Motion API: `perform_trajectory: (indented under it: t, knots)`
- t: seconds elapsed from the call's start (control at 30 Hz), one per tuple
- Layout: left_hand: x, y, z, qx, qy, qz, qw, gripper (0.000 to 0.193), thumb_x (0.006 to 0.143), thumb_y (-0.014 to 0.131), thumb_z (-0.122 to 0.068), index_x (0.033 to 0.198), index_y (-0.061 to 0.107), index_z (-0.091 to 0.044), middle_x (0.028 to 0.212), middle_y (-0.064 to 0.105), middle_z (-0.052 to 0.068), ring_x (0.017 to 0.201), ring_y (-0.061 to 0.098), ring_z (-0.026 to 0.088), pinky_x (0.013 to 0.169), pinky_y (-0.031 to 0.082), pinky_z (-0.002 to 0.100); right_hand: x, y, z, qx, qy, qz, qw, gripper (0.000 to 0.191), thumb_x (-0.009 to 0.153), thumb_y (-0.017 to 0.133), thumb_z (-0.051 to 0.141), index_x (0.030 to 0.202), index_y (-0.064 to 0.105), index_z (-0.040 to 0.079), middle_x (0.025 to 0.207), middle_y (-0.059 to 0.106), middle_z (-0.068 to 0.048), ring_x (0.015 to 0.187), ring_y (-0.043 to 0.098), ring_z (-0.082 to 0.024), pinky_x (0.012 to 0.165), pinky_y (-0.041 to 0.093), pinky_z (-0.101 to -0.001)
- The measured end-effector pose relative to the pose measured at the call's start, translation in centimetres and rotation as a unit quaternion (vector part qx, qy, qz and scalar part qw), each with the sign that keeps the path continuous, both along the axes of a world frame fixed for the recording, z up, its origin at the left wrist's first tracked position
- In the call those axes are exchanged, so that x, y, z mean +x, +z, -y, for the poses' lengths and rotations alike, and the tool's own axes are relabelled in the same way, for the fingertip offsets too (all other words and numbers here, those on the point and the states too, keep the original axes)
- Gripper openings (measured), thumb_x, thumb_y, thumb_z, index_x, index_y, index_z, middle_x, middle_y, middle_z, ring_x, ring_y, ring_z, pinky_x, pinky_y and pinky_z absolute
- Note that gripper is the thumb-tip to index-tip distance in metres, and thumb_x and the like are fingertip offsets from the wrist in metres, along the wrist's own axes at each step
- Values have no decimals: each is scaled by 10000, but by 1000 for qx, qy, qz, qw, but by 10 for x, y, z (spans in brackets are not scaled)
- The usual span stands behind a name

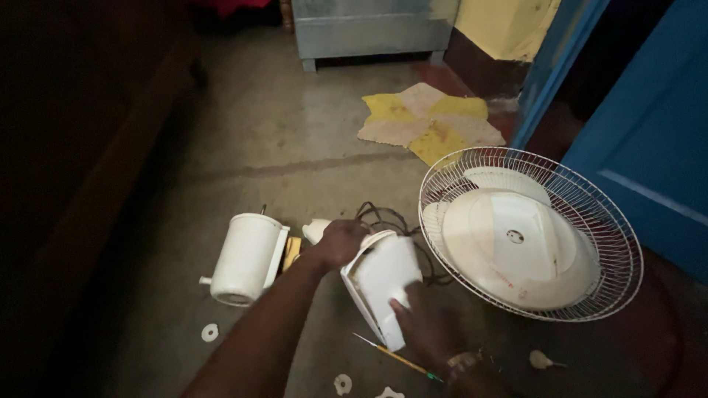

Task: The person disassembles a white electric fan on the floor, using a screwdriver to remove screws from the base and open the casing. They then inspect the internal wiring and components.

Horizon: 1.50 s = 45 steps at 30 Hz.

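**Both hands on a white fan housing, parts spread over the floor**

The person holds a white plastic fan housing (383,284) tilted up off the concrete floor (295,147), just below the middle of the view. The left hand (341,242) grips its upper edge at about 11 o'clock of the piece, fingers curled and clamped over the rim. The right hand (424,324) presses against its lower side at about 5 o'clock, fingers closed onto the panel; a bracelet (464,362) sits at that wrist.

At 3 o'clock of the housing, just beside it, lies the round wire fan guard (605,221) with the white fan blades (516,247) resting inside it. At 9 o'clock lies a white cylindrical motor cover (245,258) on its side. A black power cord (383,217) loops behind the housing at 12 o'clock. A yellow-handled screwdriver (394,357) lies on the floor at 6 o'clock, near the right hand. Small white washers and knobs (210,332) are scattered along the lower edge. Farther off at 12 o'clock a yellow and pink patchwork mat (428,121) lies before a blue door (649,125).
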State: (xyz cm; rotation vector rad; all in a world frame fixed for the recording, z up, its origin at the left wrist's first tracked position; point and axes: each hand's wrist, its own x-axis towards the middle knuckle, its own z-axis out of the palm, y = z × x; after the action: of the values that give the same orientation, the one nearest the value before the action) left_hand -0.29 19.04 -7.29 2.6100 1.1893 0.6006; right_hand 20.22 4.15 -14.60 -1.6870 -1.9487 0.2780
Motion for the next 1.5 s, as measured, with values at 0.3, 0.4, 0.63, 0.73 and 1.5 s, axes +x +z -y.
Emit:
perform_trajectory:
  t: [0.3, 0.4, 0.63, 0.73, 1.5]
  knots:
    - [-6, -11, -1, 26, 46, 90, 995, 288, 932, 522, -201, 1080, 739, -83, 1122, 705, 199, 1115, 627, 393, 1013, 463, 484, 22, 46, 17, -97, -158, -263, 947, 279, 1034, 616, 149, 1299, 555, 86, 987, 713, -236, 789, 669, -379, 689, 539, -453]
    - [-17, -9, 17, 80, 92, 109, 987, 268, 949, 531, -178, 1109, 718, -73, 1078, 708, 183, 1105, 633, 382, 1011, 466, 474, 19, 67, 15, 1, -52, -373, 927, 319, 1006, 588, 31, 1310, 492, 51, 957, 640, -186, 797, 629, -281, 675, 546, -397]
    - [-37, 13, 97, -55, 266, 392, 879, 391, 921, 637, -376, 1139, 686, -55, 1114, 704, 100, 1007, 681, 217, 874, 532, 329, 23, 100, 32, -150, -35, -574, 804, 887, 708, 579, -169, 1501, 403, 187, 1278, 632, -18, 1164, 643, -162, 921, 565, -379]
    - [-42, 9, 133, -131, 115, 517, 838, 366, 979, 613, -354, 1137, 699, -35, 1121, 746, 76, 1095, 671, 155, 968, 488, 288, 10, 102, 42, -181, 63, -667, 720, 515, 940, 576, 73, 1449, 503, 51, 1307, 651, -111, 1189, 627, -254, 977, 557, -452]
    - [-162, -112, 178, -288, 366, 310, 829, 239, 895, 744, -240, 1000, 792, -32, 884, 783, 121, 784, 695, 168, 736, 554, 345, 60, -26, 76, -275, 11, -434, 858, 359, 916, 666, 301, 1213, 700, 103, 800, 666, -17, 650, 576, -93, 580, 483, -278]
